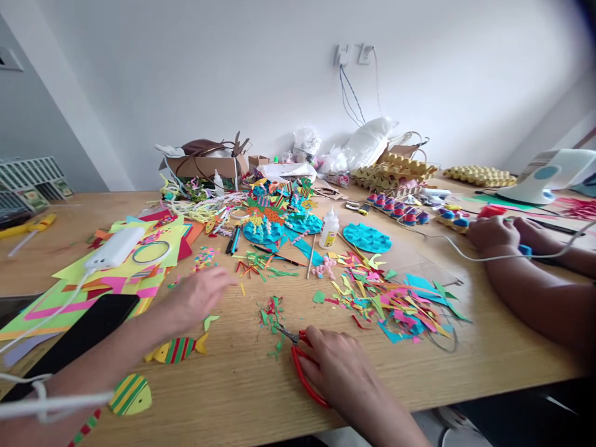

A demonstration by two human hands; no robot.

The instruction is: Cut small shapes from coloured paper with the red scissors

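The right hand (342,372) lies low on the counter (242,397), close to its near edge. Its fingers are curled through the red loops of the scissors (298,355). The short blades lie almost closed on the wood and point away toward a drift of green paper snippets (272,310). The tool lies flat rather than raised, which reads as a grip at rest, not mid-cut. The left hand (198,298) is blurred and hovers just above the counter toward the near left. Its palm is down and its fingers are loosely spread, gripping nothing I can make out. It is nearest to a small green scrap (210,321) and to the striped paper fish (179,349) lying just nearer than it. A second paper fish (131,395), yellow with green stripes, lies at the near edge beside the forearm. The cut-outs seem set on this side to keep them apart from waste, since the heap of coloured offcuts (391,304) spreads to the right of the scissors. Toward the left edge, sheets of coloured paper (79,304) carry a white power bank (116,248) and a black phone (88,332), seemingly parked clear of the cutting spot. A glue bottle (329,228) stands upright mid-counter, probably within reach of both people. At the right edge a co-worker's hands (493,234) sit close together by painted egg-carton pieces (410,214). I cannot tell what they hold.
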